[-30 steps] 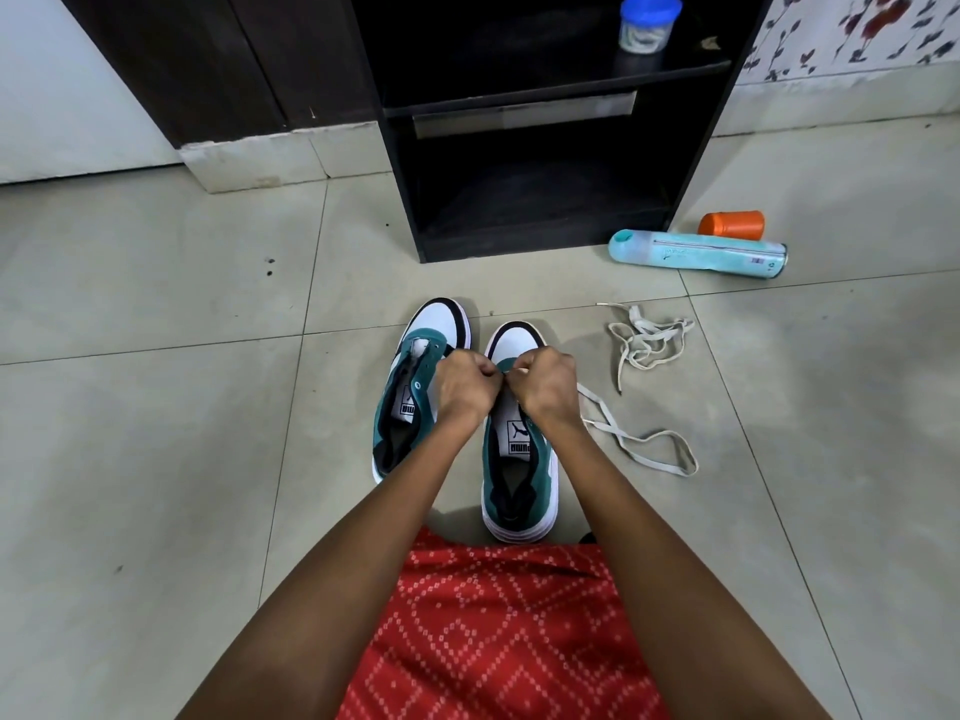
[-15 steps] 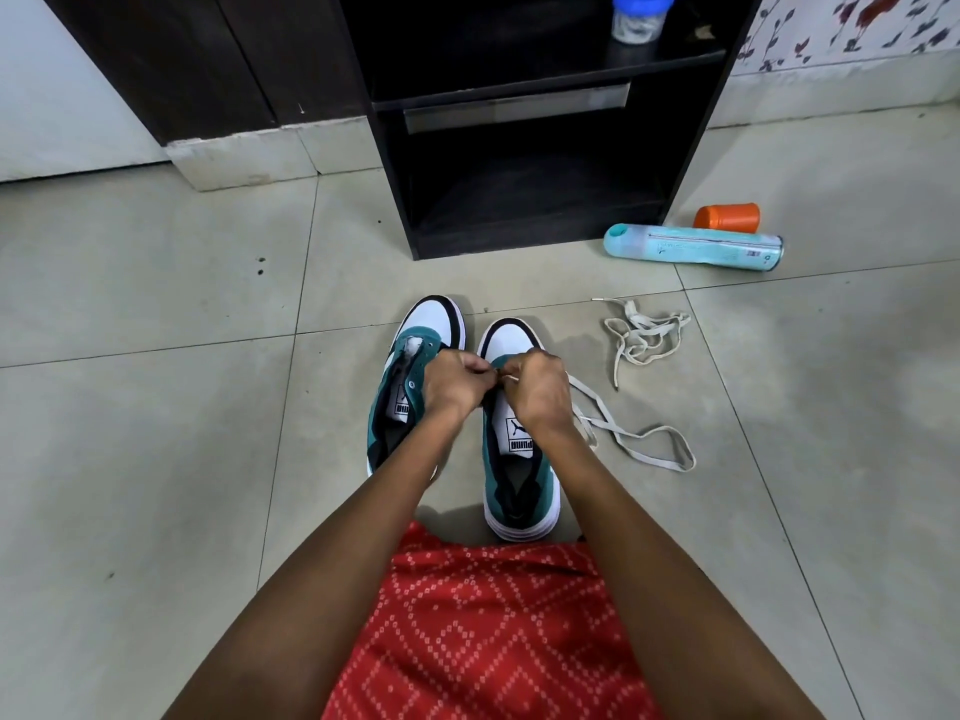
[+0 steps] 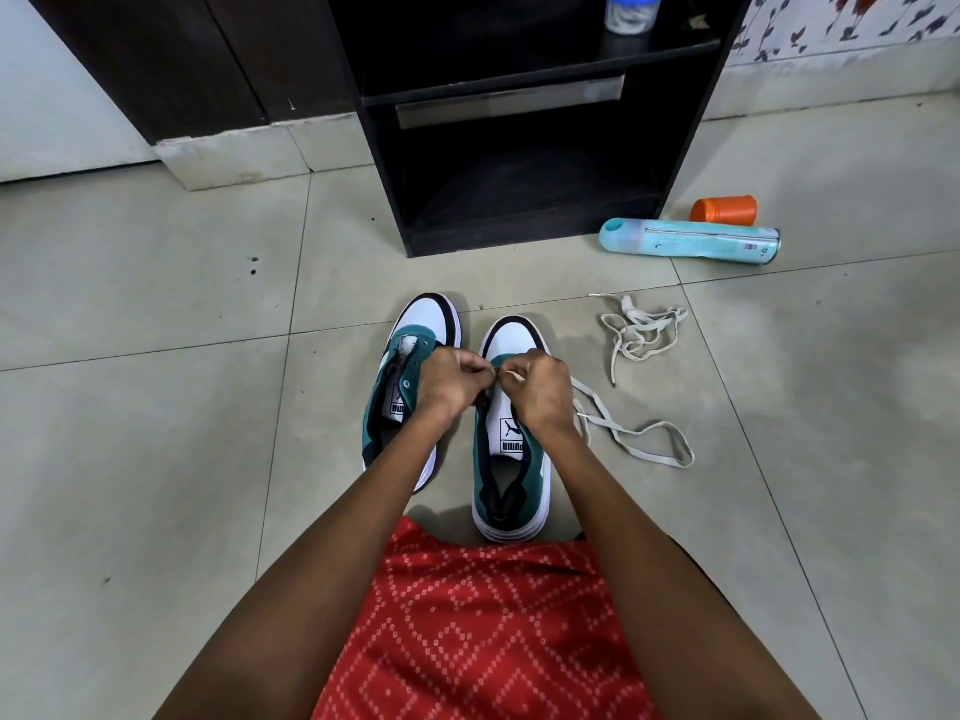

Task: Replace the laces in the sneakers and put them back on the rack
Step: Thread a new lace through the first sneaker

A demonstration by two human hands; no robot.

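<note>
Two green and white sneakers stand side by side on the tiled floor, toes pointing away from me. The left sneaker point(image 3: 410, 356) has no lace. Both hands are over the front eyelets of the right sneaker point(image 3: 511, 459). My right hand point(image 3: 543, 392) pinches the tip of a cream lace point(image 3: 639, 439) that trails to the right over the floor. My left hand point(image 3: 452, 381) pinches the sneaker's eyelet edge next to that tip. A second lace point(image 3: 641, 330) lies bundled on the floor further right.
A dark shoe rack point(image 3: 524, 231) with open shelves stands just beyond the sneakers, a blue-lidded jar point(image 3: 631, 10) on its upper shelf. A light blue spray can point(image 3: 691, 241) and an orange cap point(image 3: 724, 210) lie right of it. My red patterned garment point(image 3: 478, 631) covers my lap.
My hands have stayed at the right sneaker's front eyelets; the fingers have shifted slightly and the lace tip now shows between them. The camera has tilted a little.
</note>
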